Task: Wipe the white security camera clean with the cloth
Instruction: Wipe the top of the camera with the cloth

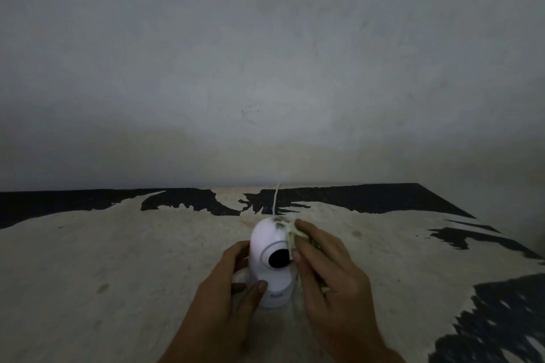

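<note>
Standing upright on a worn pale surface [124,259] near a grey wall [265,53], the white security camera [269,247] faces the viewer. The left hand [227,289] curls around its base, thumb on the front. The right hand [327,268] presses a pale cloth [292,237] against the camera's right side, fingers closed over it. A small blue label [278,294] on the base is too blurred to read. A white cord [276,199] runs back toward the wall.
</note>
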Action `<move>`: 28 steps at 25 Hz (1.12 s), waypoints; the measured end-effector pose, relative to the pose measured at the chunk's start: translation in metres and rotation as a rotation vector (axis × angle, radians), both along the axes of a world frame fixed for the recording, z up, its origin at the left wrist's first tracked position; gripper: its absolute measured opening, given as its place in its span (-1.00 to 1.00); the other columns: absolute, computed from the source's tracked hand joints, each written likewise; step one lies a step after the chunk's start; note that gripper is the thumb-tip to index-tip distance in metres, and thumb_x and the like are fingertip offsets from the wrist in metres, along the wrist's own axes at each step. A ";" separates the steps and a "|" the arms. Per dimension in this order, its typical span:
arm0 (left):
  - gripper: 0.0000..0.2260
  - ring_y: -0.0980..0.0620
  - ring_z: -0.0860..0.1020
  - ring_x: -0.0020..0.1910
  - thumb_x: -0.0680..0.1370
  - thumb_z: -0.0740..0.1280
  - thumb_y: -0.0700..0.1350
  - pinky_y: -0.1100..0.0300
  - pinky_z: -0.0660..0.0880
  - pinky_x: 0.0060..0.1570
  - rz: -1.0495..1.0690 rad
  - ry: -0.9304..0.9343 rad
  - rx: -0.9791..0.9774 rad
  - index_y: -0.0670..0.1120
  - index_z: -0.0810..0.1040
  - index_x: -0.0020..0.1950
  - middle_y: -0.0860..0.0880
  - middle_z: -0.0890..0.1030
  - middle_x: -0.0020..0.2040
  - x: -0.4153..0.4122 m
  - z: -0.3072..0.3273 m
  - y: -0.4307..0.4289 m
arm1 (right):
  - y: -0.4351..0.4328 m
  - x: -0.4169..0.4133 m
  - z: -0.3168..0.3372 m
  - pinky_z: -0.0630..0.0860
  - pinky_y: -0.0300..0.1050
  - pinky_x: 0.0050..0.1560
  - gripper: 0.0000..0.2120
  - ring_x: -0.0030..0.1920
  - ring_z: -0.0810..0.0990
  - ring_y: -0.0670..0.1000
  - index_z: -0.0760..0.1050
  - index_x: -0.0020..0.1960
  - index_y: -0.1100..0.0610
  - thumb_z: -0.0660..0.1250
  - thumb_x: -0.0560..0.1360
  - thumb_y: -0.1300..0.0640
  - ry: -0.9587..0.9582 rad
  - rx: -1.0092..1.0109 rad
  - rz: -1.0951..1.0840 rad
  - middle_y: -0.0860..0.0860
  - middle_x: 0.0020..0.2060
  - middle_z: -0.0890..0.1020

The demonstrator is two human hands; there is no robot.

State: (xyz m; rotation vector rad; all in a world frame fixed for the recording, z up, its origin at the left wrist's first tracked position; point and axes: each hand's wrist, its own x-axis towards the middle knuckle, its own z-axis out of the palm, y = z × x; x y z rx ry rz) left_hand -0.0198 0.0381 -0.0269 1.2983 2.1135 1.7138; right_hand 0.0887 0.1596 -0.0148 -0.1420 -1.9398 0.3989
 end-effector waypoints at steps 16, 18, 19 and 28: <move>-0.56 0.46 0.39 -0.03 0.45 0.34 0.02 0.58 0.39 -0.21 -0.011 -0.029 -0.018 0.32 0.16 0.14 0.43 0.33 0.02 -0.002 -0.002 0.000 | 0.007 0.000 0.001 0.37 -0.36 0.30 -0.72 0.19 0.59 0.08 0.50 0.21 0.29 0.26 0.51 0.28 -0.031 -0.046 -0.039 0.12 0.15 0.60; -0.57 0.45 0.39 -0.02 0.45 0.34 0.02 0.57 0.40 -0.21 -0.011 -0.021 -0.018 0.31 0.17 0.15 0.42 0.34 0.03 -0.002 -0.002 0.000 | 0.007 0.001 0.001 0.38 -0.39 0.29 -0.64 0.19 0.59 0.09 0.48 0.23 0.28 0.30 0.43 0.35 -0.042 -0.042 -0.042 0.13 0.16 0.59; -0.57 0.46 0.38 -0.02 0.45 0.34 0.02 0.58 0.40 -0.22 -0.010 -0.023 -0.018 0.29 0.17 0.16 0.42 0.34 0.03 -0.002 -0.002 0.000 | 0.005 0.002 0.001 0.40 -0.32 0.30 -0.66 0.22 0.57 0.08 0.48 0.23 0.27 0.30 0.45 0.33 -0.046 0.004 -0.016 0.12 0.19 0.57; -0.56 0.46 0.38 -0.04 0.45 0.35 -0.02 0.63 0.37 -0.22 -0.004 -0.016 -0.013 0.30 0.17 0.15 0.43 0.34 0.01 -0.002 -0.004 0.002 | -0.015 -0.003 0.007 0.55 -0.30 0.12 -0.81 0.15 0.57 -0.21 0.60 0.03 0.14 0.35 0.45 0.12 0.033 -0.343 0.052 -0.15 0.10 0.62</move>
